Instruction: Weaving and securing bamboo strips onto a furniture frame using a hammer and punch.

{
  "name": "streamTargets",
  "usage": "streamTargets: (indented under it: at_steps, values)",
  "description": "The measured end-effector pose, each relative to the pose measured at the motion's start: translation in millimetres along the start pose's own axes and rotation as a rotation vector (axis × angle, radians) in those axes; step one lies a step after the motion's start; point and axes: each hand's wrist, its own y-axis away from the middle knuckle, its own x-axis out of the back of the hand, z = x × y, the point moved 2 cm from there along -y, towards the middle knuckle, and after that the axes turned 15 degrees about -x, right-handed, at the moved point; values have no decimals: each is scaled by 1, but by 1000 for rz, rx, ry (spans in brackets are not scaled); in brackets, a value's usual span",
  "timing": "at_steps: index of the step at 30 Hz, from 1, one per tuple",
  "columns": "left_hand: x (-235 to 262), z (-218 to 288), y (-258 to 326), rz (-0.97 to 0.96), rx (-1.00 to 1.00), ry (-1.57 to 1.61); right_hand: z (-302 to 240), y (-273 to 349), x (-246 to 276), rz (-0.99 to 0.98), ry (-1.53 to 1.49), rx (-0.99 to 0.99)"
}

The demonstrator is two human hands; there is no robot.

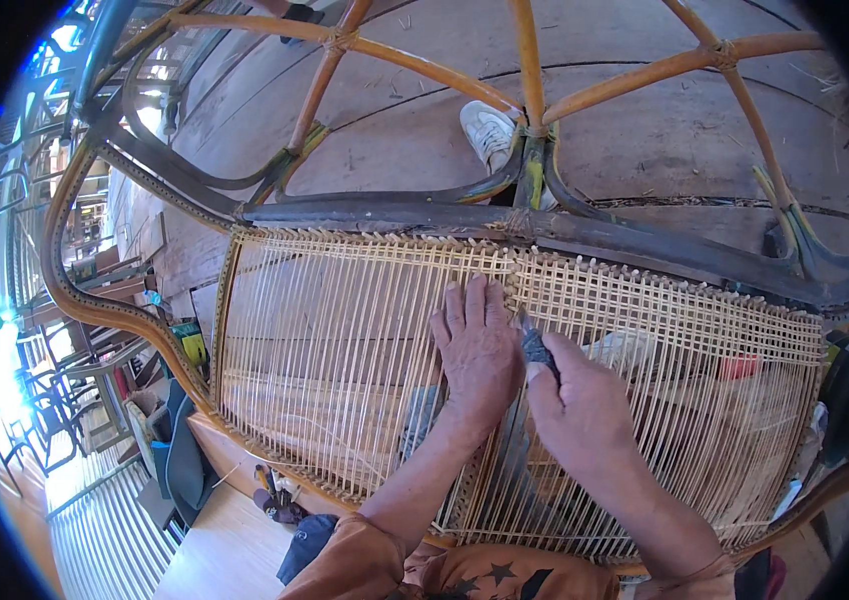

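A worn, dark-seamed floor [385, 155] spreads beyond a rattan furniture frame [150, 328] in a bright workshop, where chair frames [60, 415] crowd toward 9 o'clock amid strong glare. Orange-brown poles [425, 66], bound at their crossings, arch over the scene from 11 to 1 o'clock; a white sneaker [489, 135] shows behind them at 12.

At the center, a person in an orange-brown star-print shirt [500, 573] bends over cane webbing [600, 296] strung across the frame, the lattice tightly crossed along its upper edge from 12 to 3 o'clock, with mostly lengthwise strands below. The left hand [482, 350] lies flat on the strands near the middle, fingers extended and slightly parted; whether its thumb pinches anything cannot be told. Just beside it, at its 4 o'clock, the right hand [585, 405] closes firmly around a dark-handled pointed tool [537, 350], tip aimed toward 11 o'clock at the weave. Hand tools [280, 497] sit near 7 o'clock.
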Motion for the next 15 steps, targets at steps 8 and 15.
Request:
streamTargets:
  at_steps: [8,15]
  values:
    - [5,-1,1,0,63,10,33,4,64,-133,31,14]
    - [8,-3,3,44,10,112,27,-8,91,-338,317,5]
